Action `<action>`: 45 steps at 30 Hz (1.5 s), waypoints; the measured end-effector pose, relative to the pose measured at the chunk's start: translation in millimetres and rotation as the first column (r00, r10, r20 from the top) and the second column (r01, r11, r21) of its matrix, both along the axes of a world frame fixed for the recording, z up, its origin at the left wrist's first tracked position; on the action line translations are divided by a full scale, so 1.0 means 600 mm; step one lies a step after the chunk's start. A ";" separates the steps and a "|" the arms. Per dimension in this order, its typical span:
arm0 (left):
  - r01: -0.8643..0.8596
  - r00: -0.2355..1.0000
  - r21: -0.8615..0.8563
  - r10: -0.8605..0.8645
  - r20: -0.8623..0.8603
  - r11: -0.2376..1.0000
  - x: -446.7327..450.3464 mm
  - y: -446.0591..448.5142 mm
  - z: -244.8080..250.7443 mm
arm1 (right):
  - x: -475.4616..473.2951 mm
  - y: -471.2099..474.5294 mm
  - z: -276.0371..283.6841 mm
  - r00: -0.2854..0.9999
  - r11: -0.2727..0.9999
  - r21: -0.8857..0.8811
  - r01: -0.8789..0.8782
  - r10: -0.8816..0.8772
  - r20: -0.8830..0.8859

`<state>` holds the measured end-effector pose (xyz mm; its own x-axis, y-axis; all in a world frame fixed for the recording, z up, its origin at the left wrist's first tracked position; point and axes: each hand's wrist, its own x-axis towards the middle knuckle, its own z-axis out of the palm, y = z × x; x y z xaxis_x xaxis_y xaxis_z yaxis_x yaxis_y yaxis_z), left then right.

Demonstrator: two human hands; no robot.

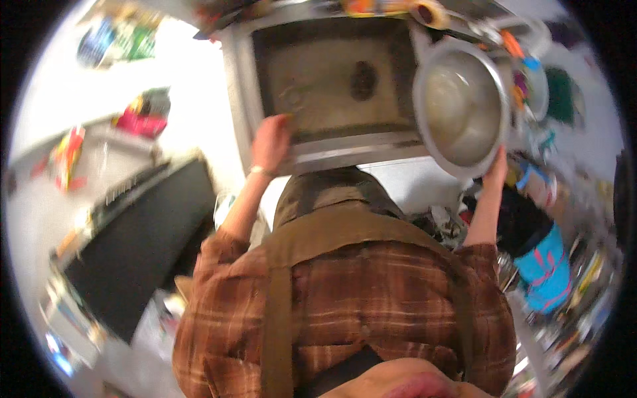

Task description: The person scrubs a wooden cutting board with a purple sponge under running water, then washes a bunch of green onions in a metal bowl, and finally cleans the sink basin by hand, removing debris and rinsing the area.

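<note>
My right hand (pixel 495 166) grips the lower rim of a large pale bowl (pixel 463 109), which is at the right edge of a metal sink (pixel 343 112). Whitish, cloudy contents show inside the bowl; blur hides what they are. My left hand (pixel 272 142) is over the sink's near left corner, its fingers pointing into the basin. A small yellowish spot shows at its fingertips, and I cannot tell whether it holds anything. The dark round drain (pixel 364 81) lies right of the basin's middle.
Bottles and packages (pixel 383 7) line the sink's far edge. Assorted items crowd the right side, with a bright blue cloth or bag (pixel 545 273) lower down. A large dark panel (pixel 142 239) stands at left. A pink package (pixel 144 122) lies on the white surface.
</note>
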<state>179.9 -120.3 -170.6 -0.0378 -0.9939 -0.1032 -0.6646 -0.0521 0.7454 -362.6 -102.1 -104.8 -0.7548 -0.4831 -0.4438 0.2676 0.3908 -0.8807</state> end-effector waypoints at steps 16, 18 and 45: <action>0.183 0.833 -0.222 -0.031 0.552 0.958 0.054 -0.016 -0.042 | 0.310 0.135 -0.051 0.608 0.620 0.009 -0.785 0.766 0.208; 0.171 0.802 -0.177 -0.033 0.596 0.969 0.055 -0.012 -0.043 | 0.394 0.078 -0.078 0.528 0.559 -0.206 -0.803 0.828 0.188; 0.109 0.852 -0.070 -0.057 0.520 0.992 0.057 -0.024 -0.036 | 0.560 -0.253 -0.467 -0.409 -0.037 0.858 -0.513 0.889 -0.206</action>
<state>214.3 -134.9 -192.1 -0.0874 -0.9954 -0.0382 -0.9534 0.0725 0.2928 -26.6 -254.2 -384.9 0.2215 -0.8555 -0.4680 -0.9746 -0.1784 -0.1350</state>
